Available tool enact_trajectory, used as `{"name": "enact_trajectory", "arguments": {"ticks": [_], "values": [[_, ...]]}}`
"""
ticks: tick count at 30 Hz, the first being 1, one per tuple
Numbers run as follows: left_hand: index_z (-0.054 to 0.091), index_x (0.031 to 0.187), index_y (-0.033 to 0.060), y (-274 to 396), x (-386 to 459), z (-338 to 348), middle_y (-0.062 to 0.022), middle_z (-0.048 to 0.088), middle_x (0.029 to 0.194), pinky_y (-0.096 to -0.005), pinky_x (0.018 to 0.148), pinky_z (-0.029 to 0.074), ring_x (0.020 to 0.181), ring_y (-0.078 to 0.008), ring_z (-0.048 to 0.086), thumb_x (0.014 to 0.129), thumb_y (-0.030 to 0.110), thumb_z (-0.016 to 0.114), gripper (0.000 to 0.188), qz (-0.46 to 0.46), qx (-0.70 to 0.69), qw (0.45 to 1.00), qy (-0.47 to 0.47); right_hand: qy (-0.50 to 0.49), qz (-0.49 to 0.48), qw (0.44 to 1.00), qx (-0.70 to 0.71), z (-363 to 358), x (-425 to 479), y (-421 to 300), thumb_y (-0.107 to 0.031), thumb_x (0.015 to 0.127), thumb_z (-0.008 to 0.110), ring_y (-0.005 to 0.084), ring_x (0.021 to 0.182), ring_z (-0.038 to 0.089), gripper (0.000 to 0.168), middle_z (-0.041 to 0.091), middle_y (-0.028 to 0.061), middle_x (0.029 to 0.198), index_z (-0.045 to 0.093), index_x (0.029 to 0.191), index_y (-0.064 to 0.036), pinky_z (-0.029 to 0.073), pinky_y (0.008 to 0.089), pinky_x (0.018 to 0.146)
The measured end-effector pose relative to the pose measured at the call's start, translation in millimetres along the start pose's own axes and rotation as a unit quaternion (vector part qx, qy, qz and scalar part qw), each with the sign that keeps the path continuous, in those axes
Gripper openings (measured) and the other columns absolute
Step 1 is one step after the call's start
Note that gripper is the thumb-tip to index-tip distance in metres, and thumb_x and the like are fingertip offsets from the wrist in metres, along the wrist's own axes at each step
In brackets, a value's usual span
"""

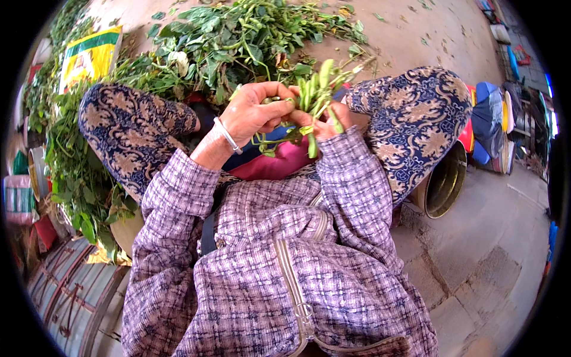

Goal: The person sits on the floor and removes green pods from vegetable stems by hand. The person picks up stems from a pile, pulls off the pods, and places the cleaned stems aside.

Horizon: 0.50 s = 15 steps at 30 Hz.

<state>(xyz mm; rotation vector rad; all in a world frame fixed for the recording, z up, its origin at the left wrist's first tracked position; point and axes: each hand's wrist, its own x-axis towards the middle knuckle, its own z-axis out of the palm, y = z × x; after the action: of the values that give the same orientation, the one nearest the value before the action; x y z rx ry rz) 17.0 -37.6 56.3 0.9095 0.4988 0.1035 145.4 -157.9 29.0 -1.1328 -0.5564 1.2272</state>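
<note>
My left hand, with a silvery bangle at its wrist, has its fingers curled around green pods beside the bunch. A leafy stalk with several green bean pods stands up out of my right hand, whose fingers close around it partly behind the pods. Both hands meet between my knees, above a pink and blue thing in my lap, partly hidden. Beyond the hands lies a big heap of cut bean plants with pods and leaves on them.
More plants lie along the left, by a yellow and green printed sack. At the right, a metal container lies tilted beside my knee, near blue and dark bundled things. Loose leaves are scattered over the floor.
</note>
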Motion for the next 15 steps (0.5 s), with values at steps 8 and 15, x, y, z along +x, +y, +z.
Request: {"name": "enact_trajectory", "arguments": {"ticks": [8, 15], "values": [[0.054, 0.085, 0.0003, -12.7, 9.4, 4.9, 0.0022, 0.051, 0.064, -0.0144, 0.04, 0.023, 0.046, -0.0004, 0.034, 0.083, 0.011, 0.056, 0.011, 0.05, -0.007, 0.997, 0.063, 0.116, -0.034, 0.986, -0.117, 10.0, 3.5, 3.0, -0.007, 0.081, 0.058, 0.0113, 0.073, 0.058, 0.032, 0.061, 0.0081, 0.089, 0.05, 0.111, 0.002, 0.048, 0.0246, 0.068], [0.057, 0.089, 0.0009, -8.9, 5.0, 22.2, 0.0024, 0.056, 0.066, -0.0134, 0.043, 0.029, 0.049, 0.0011, 0.038, 0.083, 0.012, 0.057, 0.013, 0.126, 0.115, 0.979, 0.11, 0.161, -0.012, 0.982, -0.096, 16.7, -0.7, -15.9, -0.01, 0.083, 0.056, 0.0094, 0.07, 0.057, 0.026, 0.061, 0.0043, 0.082, 0.054, 0.107, -0.001, 0.048, 0.0243, 0.063]]}}
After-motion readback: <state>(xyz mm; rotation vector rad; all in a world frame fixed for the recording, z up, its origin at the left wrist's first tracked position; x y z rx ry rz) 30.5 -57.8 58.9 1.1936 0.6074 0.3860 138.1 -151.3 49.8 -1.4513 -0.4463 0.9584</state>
